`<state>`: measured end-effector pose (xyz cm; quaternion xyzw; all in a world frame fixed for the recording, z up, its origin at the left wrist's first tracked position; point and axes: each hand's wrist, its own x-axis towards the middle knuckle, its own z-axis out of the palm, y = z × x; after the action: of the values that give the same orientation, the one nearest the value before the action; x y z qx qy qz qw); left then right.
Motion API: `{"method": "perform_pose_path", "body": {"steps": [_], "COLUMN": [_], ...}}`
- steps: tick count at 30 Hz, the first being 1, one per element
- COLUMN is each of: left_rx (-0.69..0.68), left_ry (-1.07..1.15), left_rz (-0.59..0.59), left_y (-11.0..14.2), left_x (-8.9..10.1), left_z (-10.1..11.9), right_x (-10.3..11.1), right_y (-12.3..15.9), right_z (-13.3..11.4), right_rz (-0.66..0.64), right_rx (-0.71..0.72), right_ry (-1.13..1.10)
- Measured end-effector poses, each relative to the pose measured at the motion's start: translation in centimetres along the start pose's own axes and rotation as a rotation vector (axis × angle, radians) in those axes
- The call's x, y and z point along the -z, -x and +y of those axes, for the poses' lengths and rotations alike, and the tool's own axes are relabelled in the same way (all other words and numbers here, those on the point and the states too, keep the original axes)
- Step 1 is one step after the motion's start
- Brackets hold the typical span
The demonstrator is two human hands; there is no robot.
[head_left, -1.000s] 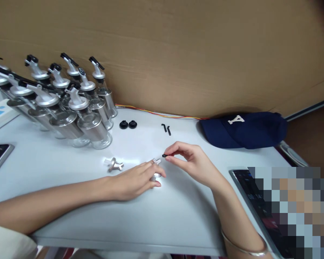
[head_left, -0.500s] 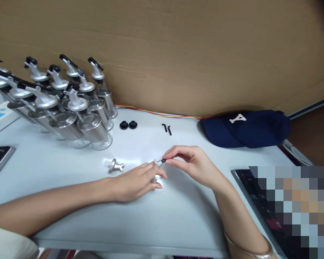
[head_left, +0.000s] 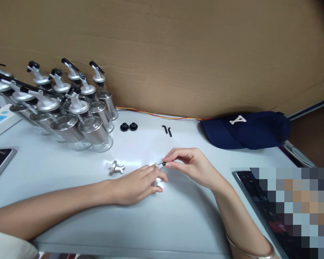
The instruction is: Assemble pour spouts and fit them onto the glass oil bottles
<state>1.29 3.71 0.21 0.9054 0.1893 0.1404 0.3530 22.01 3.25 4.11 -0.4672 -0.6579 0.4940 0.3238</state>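
Navy cap near cardboard.

A white "Y" stands on the cap, far right; faint digits, apparently "00 14", on the screen, near right.

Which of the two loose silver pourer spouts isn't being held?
The silver pourer spout lying on its side nearer the glass bottles; the left hand holds the other spout.

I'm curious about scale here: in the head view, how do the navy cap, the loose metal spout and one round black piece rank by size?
Navy cap
Loose metal spout
Round black piece
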Motion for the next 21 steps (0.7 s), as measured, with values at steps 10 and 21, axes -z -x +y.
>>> {"method": "perform_pose_path", "body": {"steps": [10,21], "left_rx": [-0.061,-0.064], "left_ry": [-0.049,-0.089], "left_rz": [0.024,-0.015], "left_y": [0.15,0.1], "left_x": [-0.32,-0.2], "left_z": [-0.28,-0.17], "right_x": [-0.27,-0.59], "right_y": [0.02,-0.12], "right_z": [-0.27,0.45], "right_rz": [-0.033,-0.116], "right_rx": [-0.066,-0.176], "right_ry": [-0.046,-0.237]}}
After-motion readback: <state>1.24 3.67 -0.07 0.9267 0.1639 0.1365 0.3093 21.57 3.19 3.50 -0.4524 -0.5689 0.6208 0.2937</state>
